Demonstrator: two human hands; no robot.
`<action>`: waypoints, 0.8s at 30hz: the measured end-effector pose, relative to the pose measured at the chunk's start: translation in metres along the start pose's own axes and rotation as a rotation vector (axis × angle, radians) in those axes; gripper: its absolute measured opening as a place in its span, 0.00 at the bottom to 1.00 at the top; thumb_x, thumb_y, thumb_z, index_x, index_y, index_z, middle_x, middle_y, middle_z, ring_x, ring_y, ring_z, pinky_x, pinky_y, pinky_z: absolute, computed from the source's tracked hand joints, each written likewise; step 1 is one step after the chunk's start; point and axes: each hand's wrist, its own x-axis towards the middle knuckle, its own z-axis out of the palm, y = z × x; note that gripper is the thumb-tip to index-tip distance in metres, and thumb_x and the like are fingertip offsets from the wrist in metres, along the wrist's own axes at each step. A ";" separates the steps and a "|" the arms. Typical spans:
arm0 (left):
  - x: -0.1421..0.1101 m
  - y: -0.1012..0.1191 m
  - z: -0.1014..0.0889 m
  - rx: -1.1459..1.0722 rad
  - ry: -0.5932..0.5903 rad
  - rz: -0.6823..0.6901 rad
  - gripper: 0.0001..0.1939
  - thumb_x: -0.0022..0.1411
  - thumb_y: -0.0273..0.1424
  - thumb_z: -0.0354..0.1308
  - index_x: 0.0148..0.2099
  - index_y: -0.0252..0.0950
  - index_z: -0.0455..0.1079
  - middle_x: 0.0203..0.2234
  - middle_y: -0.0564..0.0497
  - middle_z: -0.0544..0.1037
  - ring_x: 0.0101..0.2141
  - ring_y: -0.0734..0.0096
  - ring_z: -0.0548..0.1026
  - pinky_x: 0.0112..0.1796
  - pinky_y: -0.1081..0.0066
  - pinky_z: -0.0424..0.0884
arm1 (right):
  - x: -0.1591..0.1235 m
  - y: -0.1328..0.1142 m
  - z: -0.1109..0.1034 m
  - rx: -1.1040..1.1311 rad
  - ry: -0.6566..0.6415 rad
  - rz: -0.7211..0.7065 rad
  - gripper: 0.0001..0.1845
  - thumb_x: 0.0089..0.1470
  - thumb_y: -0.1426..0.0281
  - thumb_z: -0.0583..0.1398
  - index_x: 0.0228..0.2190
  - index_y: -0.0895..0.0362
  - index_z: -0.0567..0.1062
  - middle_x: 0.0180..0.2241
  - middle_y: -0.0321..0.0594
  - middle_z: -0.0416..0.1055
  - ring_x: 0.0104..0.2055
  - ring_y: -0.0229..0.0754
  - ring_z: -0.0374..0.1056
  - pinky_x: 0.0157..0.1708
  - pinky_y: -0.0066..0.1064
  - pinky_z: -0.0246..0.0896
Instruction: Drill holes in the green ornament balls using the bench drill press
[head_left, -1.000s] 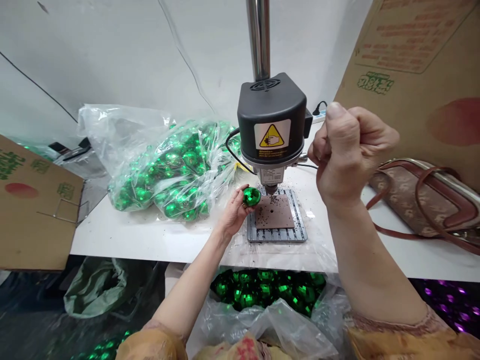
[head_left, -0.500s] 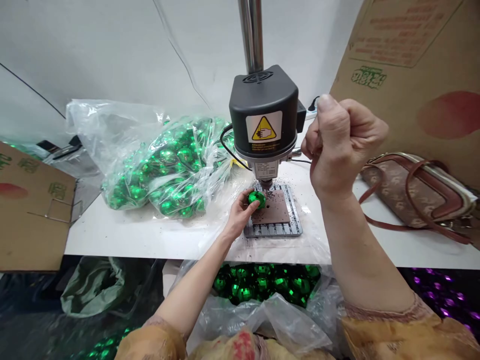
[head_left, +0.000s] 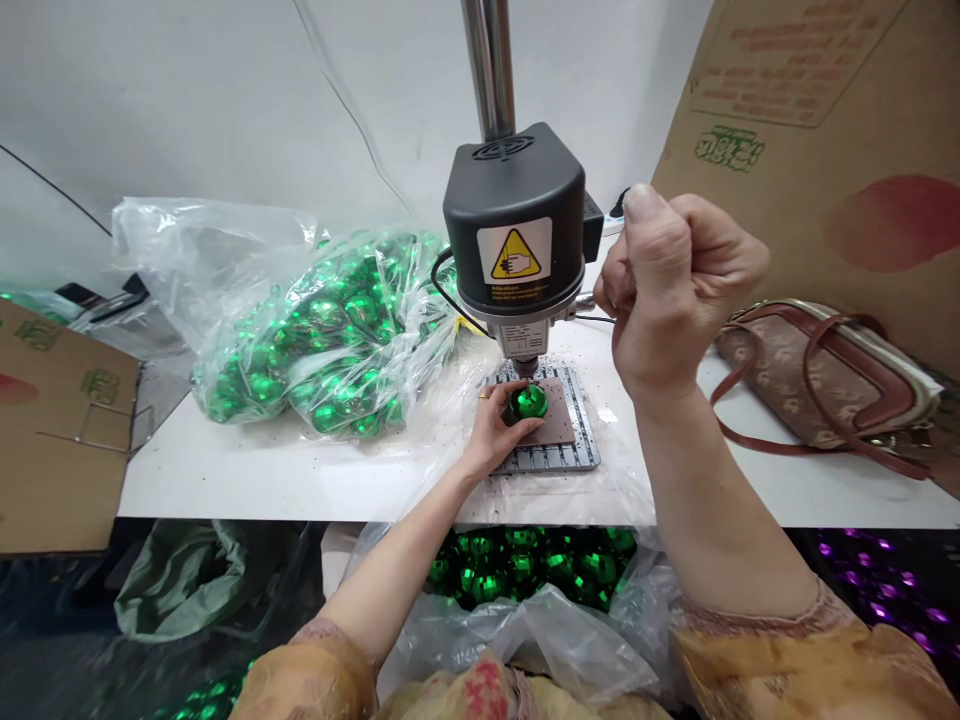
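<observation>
My left hand point(head_left: 498, 428) holds a shiny green mirror-faceted ball point(head_left: 531, 401) between thumb and fingers. The ball sits over the brown board point(head_left: 559, 425) on the slotted metal base plate point(head_left: 585, 440), directly beneath the chuck point(head_left: 528, 367) of a small black bench drill press point(head_left: 516, 215). A dark spot shows on top of the ball. Raised at the right of the motor housing, my right hand point(head_left: 667, 290) is closed in a fist around the drill press handle, whose metal stub point(head_left: 585, 302) runs toward it; the grip itself is hidden.
Clear plastic bags of green balls point(head_left: 330, 330) lie left of the press. More green balls point(head_left: 525, 565) fill a plastic-lined container below the table edge. A brown handbag point(head_left: 817, 385) and large carton point(head_left: 810, 150) stand right; another carton point(head_left: 60, 430) stands left. Dark shavings litter the base.
My left hand has moved the green ball slightly right, from beside the chuck to under it. My right fist stays raised in nearly the same place.
</observation>
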 end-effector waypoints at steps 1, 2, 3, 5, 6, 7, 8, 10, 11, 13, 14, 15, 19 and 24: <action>0.000 0.000 0.002 -0.008 -0.012 0.010 0.29 0.51 0.40 0.73 0.54 0.41 0.72 0.49 0.43 0.73 0.53 0.50 0.70 0.54 0.54 0.68 | 0.000 0.000 0.000 0.003 0.001 0.005 0.27 0.61 0.61 0.58 0.17 0.55 0.52 0.16 0.29 0.45 0.16 0.26 0.44 0.17 0.27 0.44; 0.000 -0.001 0.003 -0.031 -0.027 0.013 0.29 0.51 0.40 0.73 0.54 0.40 0.72 0.49 0.43 0.73 0.53 0.51 0.71 0.55 0.54 0.68 | 0.000 -0.001 0.000 0.014 -0.002 0.010 0.27 0.61 0.62 0.58 0.17 0.55 0.53 0.16 0.29 0.45 0.16 0.26 0.44 0.17 0.28 0.44; 0.000 -0.002 0.005 -0.063 -0.042 0.009 0.29 0.52 0.39 0.73 0.54 0.40 0.71 0.49 0.43 0.74 0.53 0.51 0.72 0.55 0.53 0.68 | 0.000 -0.001 0.000 0.035 -0.002 0.009 0.26 0.61 0.64 0.58 0.17 0.55 0.53 0.16 0.29 0.46 0.16 0.27 0.44 0.17 0.29 0.43; 0.000 -0.003 0.006 -0.129 -0.074 -0.010 0.29 0.53 0.39 0.72 0.55 0.39 0.69 0.50 0.43 0.74 0.52 0.53 0.73 0.55 0.54 0.69 | 0.000 -0.001 0.000 0.071 -0.001 -0.003 0.25 0.61 0.67 0.59 0.16 0.54 0.54 0.16 0.29 0.46 0.16 0.28 0.44 0.17 0.30 0.42; 0.001 -0.004 0.006 -0.151 -0.086 -0.019 0.29 0.53 0.39 0.72 0.55 0.39 0.69 0.50 0.43 0.74 0.52 0.53 0.74 0.55 0.54 0.69 | -0.001 0.000 0.000 0.078 0.002 -0.010 0.25 0.61 0.68 0.59 0.16 0.54 0.53 0.15 0.30 0.46 0.16 0.29 0.44 0.17 0.31 0.41; 0.001 -0.004 0.005 -0.159 -0.094 -0.027 0.29 0.53 0.39 0.72 0.55 0.39 0.69 0.51 0.43 0.74 0.52 0.53 0.74 0.55 0.53 0.69 | -0.002 0.000 -0.001 0.076 0.007 -0.020 0.26 0.60 0.67 0.59 0.16 0.54 0.53 0.15 0.30 0.46 0.16 0.30 0.44 0.17 0.32 0.41; 0.001 -0.005 0.005 -0.160 -0.098 -0.032 0.30 0.53 0.39 0.73 0.55 0.39 0.69 0.51 0.43 0.74 0.52 0.53 0.73 0.55 0.53 0.69 | -0.004 0.001 -0.001 0.070 0.015 -0.030 0.27 0.60 0.67 0.59 0.16 0.54 0.52 0.15 0.30 0.45 0.16 0.30 0.44 0.17 0.33 0.40; 0.001 -0.005 0.004 -0.162 -0.096 -0.037 0.30 0.52 0.38 0.73 0.55 0.39 0.69 0.51 0.43 0.75 0.53 0.52 0.73 0.56 0.53 0.69 | -0.010 0.003 -0.003 0.050 0.035 -0.047 0.28 0.60 0.66 0.59 0.16 0.55 0.50 0.15 0.31 0.44 0.16 0.30 0.45 0.18 0.33 0.40; 0.000 -0.005 0.004 -0.163 -0.091 -0.039 0.30 0.52 0.38 0.73 0.55 0.39 0.69 0.50 0.43 0.75 0.53 0.52 0.73 0.56 0.53 0.69 | -0.013 0.004 -0.004 0.051 0.050 -0.064 0.29 0.60 0.66 0.59 0.16 0.55 0.50 0.15 0.31 0.43 0.16 0.30 0.45 0.18 0.33 0.39; 0.000 -0.006 0.004 -0.174 -0.083 -0.046 0.30 0.52 0.38 0.73 0.55 0.40 0.69 0.51 0.43 0.75 0.53 0.52 0.73 0.56 0.53 0.68 | -0.019 0.006 -0.006 0.063 0.074 -0.111 0.29 0.60 0.66 0.59 0.16 0.56 0.48 0.15 0.30 0.41 0.16 0.29 0.45 0.18 0.32 0.39; -0.001 -0.006 0.005 -0.185 -0.080 -0.048 0.30 0.52 0.38 0.74 0.55 0.40 0.69 0.51 0.43 0.74 0.53 0.52 0.73 0.56 0.53 0.68 | -0.022 0.007 -0.006 0.070 0.079 -0.129 0.29 0.59 0.66 0.59 0.16 0.57 0.48 0.15 0.30 0.41 0.15 0.28 0.45 0.17 0.32 0.39; -0.001 -0.007 0.005 -0.194 -0.081 -0.051 0.30 0.52 0.38 0.74 0.55 0.40 0.69 0.51 0.43 0.74 0.53 0.52 0.73 0.56 0.53 0.68 | -0.025 0.007 -0.007 0.072 0.079 -0.144 0.29 0.59 0.66 0.59 0.16 0.57 0.47 0.15 0.30 0.41 0.15 0.28 0.45 0.17 0.31 0.39; -0.002 -0.007 0.006 -0.189 -0.086 -0.048 0.30 0.52 0.38 0.73 0.56 0.40 0.68 0.51 0.43 0.74 0.53 0.53 0.73 0.56 0.53 0.69 | -0.032 0.011 -0.010 0.074 0.084 -0.171 0.29 0.58 0.65 0.59 0.16 0.57 0.47 0.15 0.30 0.41 0.16 0.28 0.42 0.17 0.32 0.39; -0.002 -0.007 0.005 -0.160 -0.083 -0.032 0.30 0.53 0.39 0.73 0.55 0.40 0.69 0.51 0.43 0.74 0.53 0.52 0.73 0.56 0.52 0.68 | -0.035 0.018 -0.013 0.141 0.070 -0.229 0.29 0.55 0.69 0.59 0.17 0.58 0.44 0.14 0.30 0.41 0.15 0.28 0.41 0.17 0.31 0.35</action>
